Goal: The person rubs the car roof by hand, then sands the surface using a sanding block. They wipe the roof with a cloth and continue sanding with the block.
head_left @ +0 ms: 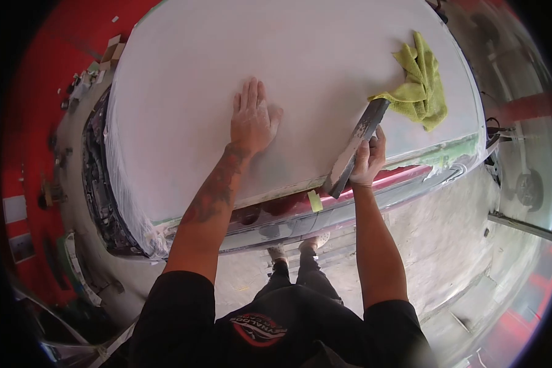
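Observation:
My left hand lies flat on a pale, dusty car panel, with its fingers stretched out and light dust on the skin. Held in my right hand is a long, dark sanding block with whitish dust along its side. It is tilted up on its edge near the panel's front border, and the fingers behind it are partly hidden. Beyond the block's far end, a crumpled yellow-green cloth rests on the panel, close to or touching the block.
Green masking tape and plastic film line the panel's borders. A small tape piece sticks to the dark red bodywork below. A cardboard box and clutter stand at the left by the red wall. Concrete floor surrounds the car.

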A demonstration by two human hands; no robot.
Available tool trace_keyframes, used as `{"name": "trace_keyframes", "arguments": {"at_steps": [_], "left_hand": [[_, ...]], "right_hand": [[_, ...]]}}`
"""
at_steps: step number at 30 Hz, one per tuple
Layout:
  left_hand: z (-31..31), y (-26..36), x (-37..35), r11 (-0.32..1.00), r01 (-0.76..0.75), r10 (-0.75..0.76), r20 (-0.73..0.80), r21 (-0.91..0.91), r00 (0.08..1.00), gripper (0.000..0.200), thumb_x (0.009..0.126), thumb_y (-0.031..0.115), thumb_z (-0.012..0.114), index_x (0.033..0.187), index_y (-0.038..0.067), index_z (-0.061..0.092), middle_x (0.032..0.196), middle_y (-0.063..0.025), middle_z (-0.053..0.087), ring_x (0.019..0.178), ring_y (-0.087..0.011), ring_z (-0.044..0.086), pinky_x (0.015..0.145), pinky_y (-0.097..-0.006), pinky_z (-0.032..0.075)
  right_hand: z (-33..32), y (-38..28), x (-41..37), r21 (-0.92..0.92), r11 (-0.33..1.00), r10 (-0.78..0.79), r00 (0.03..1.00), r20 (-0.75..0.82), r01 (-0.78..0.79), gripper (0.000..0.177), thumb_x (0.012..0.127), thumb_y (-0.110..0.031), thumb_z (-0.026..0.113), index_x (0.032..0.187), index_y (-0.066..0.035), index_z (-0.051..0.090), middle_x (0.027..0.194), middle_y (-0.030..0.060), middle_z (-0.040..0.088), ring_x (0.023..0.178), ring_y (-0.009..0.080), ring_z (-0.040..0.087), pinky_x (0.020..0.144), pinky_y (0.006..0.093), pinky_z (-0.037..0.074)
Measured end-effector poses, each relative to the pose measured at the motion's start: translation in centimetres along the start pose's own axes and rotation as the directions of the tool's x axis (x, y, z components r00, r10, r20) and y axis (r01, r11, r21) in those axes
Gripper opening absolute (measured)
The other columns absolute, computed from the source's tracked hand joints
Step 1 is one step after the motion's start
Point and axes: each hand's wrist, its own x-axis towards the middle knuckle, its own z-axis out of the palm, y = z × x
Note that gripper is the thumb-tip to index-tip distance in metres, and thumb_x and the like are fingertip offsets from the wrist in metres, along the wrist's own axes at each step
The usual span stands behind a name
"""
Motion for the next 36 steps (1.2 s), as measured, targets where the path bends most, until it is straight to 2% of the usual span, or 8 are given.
{"name": "trace_keyframes", "arguments": {"at_steps": [14,15,16,20,23,29,34,36], "left_hand": [[5.5,6.1,16.5,0.996,-0.086,0.086,0.019,-0.031,0.996,0.073,0.094,0.044,0.044,0.142,-0.010,0.030,0.150,-0.0245,0.029,0.143,-0.0360,0.020,0.116,-0.0478,0.015],[6.0,7.0,17.0,0.996,-0.085,0.086,0.020,-0.038,0.996,0.073,0.094,0.044,0.044,0.142,-0.010,0.030,0.150,-0.0245,0.029,0.143,-0.0360,0.020,0.116,-0.0478,0.015],[6.3,8.2,17.3,0.991,-0.117,0.116,-0.009,-0.064,0.993,0.073,0.093,0.044,0.046,0.141,-0.009,0.032,0.150,-0.0236,0.030,0.142,-0.0358,0.022,0.116,-0.0477,0.016],[6.3,12.9,15.7,0.950,-0.292,0.287,-0.055,-0.112,0.956,0.073,0.089,0.044,0.052,0.139,-0.009,0.037,0.148,-0.0212,0.034,0.140,-0.0337,0.026,0.115,-0.0470,0.019],[7.1,12.8,15.2,0.895,-0.389,0.379,-0.086,-0.221,0.921,0.073,0.089,0.044,0.053,0.138,-0.008,0.039,0.148,-0.0207,0.035,0.140,-0.0327,0.027,0.114,-0.0473,0.019],[5.1,7.2,15.5,0.975,-0.171,0.178,0.040,-0.142,0.983,0.076,0.091,0.050,0.047,0.144,-0.003,0.032,0.153,-0.0164,0.029,0.144,-0.0278,0.020,0.118,-0.0446,0.014],[4.0,0.5,13.7,0.997,-0.045,0.046,0.017,-0.069,0.999,0.076,0.093,0.050,0.046,0.146,-0.002,0.030,0.154,-0.0163,0.027,0.145,-0.0279,0.019,0.118,-0.0450,0.013],[3.6,-1.9,12.7,0.998,0.008,-0.008,0.013,-0.069,1.000,0.075,0.093,0.049,0.045,0.146,-0.002,0.029,0.154,-0.0163,0.026,0.145,-0.0279,0.018,0.118,-0.0451,0.013]], "right_hand": [[0.3,-1.2,0.1,-0.027,1.000,0.000,1.000,-0.005,-0.001,0.068,0.090,-0.042,0.062,0.134,0.005,0.041,0.090,0.0169,0.066,0.076,0.0158,0.065,0.067,0.0264,0.052],[0.2,-1.5,-0.1,-0.035,0.999,0.038,0.999,0.021,-0.037,0.064,0.091,-0.036,0.059,0.135,0.007,0.039,0.096,0.0175,0.065,0.084,0.0174,0.064,0.074,0.0280,0.050],[0.1,-1.7,-0.1,-0.043,0.996,0.077,0.996,0.049,-0.075,0.061,0.092,-0.030,0.057,0.135,0.008,0.037,0.101,0.0182,0.064,0.091,0.0190,0.062,0.081,0.0296,0.048],[0.4,-0.6,-0.1,-0.044,0.999,-0.010,1.000,-0.019,0.010,0.066,0.090,-0.041,0.061,0.134,0.005,0.042,0.089,0.0162,0.066,0.079,0.0168,0.065,0.069,0.0269,0.051],[0.0,-0.2,-0.2,-0.052,0.999,0.003,1.000,0.000,-0.003,0.067,0.091,-0.041,0.061,0.134,0.006,0.041,0.088,0.0158,0.066,0.081,0.0171,0.065,0.071,0.0265,0.050],[0.2,-0.5,0.0,-0.023,1.000,-0.019,1.000,0.017,0.019,0.067,0.093,-0.040,0.058,0.135,0.008,0.037,0.097,0.0167,0.065,0.084,0.0182,0.065,0.073,0.0267,0.050],[0.4,-0.7,0.2,-0.012,0.999,-0.039,0.999,0.013,0.039,0.066,0.094,-0.041,0.056,0.137,0.006,0.037,0.097,0.0142,0.065,0.084,0.0158,0.064,0.072,0.0260,0.049],[0.1,-1.0,0.0,-0.025,0.999,0.042,0.998,0.038,-0.041,0.068,0.092,-0.043,0.054,0.136,0.006,0.036,0.111,0.0184,0.059,0.099,0.0217,0.058,0.085,0.0341,0.046]]}}
